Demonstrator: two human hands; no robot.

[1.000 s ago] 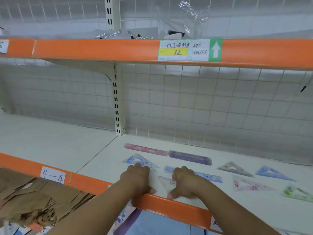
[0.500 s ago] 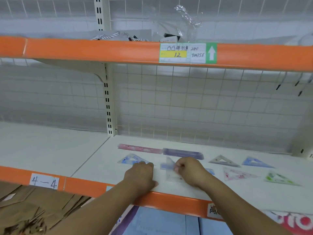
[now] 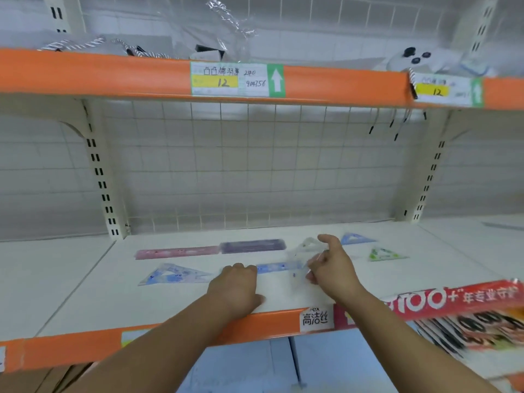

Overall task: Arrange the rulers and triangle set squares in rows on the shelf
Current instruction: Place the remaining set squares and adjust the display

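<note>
Three rulers lie flat on the white shelf (image 3: 93,302). The pink ruler (image 3: 177,252) and the purple ruler (image 3: 252,245) sit end to end at the back, and the blue ruler (image 3: 279,267) is nearer the front, partly hidden by the hands. I count five set squares, though the picture is blurred. A large blue set square (image 3: 175,275) lies to the left, a pale grey set square (image 3: 307,243) behind the right hand, a small blue set square (image 3: 355,238) further right, and a green set square (image 3: 385,254) just in front of that. The fifth is a clear set square (image 3: 297,276), held tilted above the board.

Both forearms reach in over the orange front rail. The left hand (image 3: 238,287) rests knuckles-up on the shelf by the blue ruler's near end, its fingers curled under with nothing visible in them. The right hand (image 3: 331,268) is raised off the board with the thumb lifted, and its fingers pinch the clear set square by one edge.
</note>
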